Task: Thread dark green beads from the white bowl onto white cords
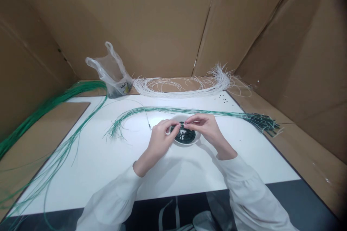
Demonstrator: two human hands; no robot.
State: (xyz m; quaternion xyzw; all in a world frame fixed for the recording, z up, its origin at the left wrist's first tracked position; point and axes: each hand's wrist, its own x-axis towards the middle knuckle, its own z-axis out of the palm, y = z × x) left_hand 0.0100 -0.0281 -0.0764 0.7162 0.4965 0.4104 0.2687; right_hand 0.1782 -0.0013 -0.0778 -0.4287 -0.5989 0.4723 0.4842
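A white bowl holding many small dark beads sits in front of me. Over its far part, my left hand and my right hand meet with pinched fingertips. Between them shows a short piece of thin pale cord, gripped from both sides. A thin strand rises left of my left hand and carries a small dark piece; whether it is the same cord is unclear. Any bead in my right fingertips is too small to make out.
Behind the bowl lies a bundle of green cords, with dark ends at right. Farther back are white cords and a plastic bag. Loose green cords hang at left. Stray beads dot the board; cardboard walls surround it.
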